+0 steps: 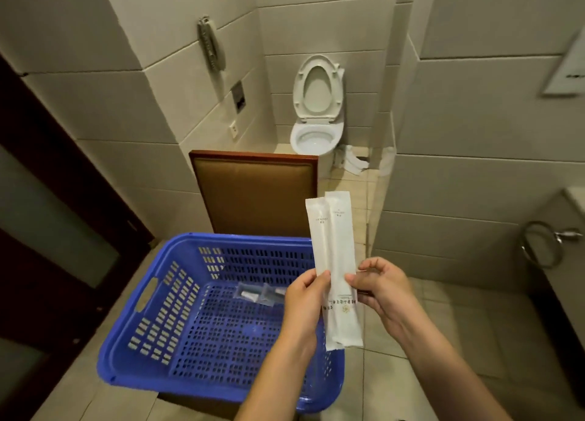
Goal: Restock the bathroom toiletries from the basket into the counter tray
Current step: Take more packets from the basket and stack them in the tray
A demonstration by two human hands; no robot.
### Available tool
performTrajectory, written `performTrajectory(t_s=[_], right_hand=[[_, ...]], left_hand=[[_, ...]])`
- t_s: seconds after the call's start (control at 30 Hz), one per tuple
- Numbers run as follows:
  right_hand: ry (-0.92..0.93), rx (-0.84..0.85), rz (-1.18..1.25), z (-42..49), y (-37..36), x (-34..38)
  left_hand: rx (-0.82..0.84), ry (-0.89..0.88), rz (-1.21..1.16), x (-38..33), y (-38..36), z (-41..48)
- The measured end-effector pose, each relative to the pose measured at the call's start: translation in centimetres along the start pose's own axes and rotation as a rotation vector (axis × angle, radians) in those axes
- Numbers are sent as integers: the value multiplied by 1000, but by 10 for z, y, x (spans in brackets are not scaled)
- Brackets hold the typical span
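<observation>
Centre frame: I have the two long white sachets (pixel 335 262) upright and overlapping, above the right end of the blue basket (pixel 152 325). Left hand (pixel 304 297) pinches the left sachet at mid-length; right hand (pixel 383 289) pinches the edge of the right one. Print too small to read. Small clear packets (pixel 259 294) lie on the basket floor. Counter edge (pixel 569 199) at far right; tray not in view.

Advice: square the pair into one hand, thumb across both, then carry right, keeping them flat so neither slips.
</observation>
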State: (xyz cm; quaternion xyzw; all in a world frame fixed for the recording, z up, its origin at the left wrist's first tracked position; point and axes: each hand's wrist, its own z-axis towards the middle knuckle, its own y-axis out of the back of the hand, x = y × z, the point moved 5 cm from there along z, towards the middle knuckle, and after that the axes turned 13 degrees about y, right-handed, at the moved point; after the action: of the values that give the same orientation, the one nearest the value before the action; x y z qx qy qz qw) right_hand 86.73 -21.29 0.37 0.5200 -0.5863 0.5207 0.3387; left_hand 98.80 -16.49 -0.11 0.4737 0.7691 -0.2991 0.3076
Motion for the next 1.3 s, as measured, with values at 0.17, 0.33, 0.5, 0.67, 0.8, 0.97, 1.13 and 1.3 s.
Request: performTrajectory(t_s=[0.17,0.33,0.5,0.67,0.8,0.97,1.13,1.3], right_hand=[[58,-45,-84,-4,38,2],[140,-35,-169,-14,79,17],[243,-84,-259,-37,135,47],[334,-172,-356,-81,212,76],[327,-257,-418,-123,283,89],[343,-467,-415,-172,372,89],[232,-594,-234,-216,441,74],[76,-570,-168,-258,491,59]], left_hand=[[54,45,41,15,-36,-1],[126,37,121,22,-81,-12],[213,4,178,34,-142,-31],[331,-29,242,67,-221,-63],[430,2,260,108,-284,-88],[525,117,240,163,-359,-116],[548,239,271,207,-421,-130],[624,269,349,240,-484,-144]])
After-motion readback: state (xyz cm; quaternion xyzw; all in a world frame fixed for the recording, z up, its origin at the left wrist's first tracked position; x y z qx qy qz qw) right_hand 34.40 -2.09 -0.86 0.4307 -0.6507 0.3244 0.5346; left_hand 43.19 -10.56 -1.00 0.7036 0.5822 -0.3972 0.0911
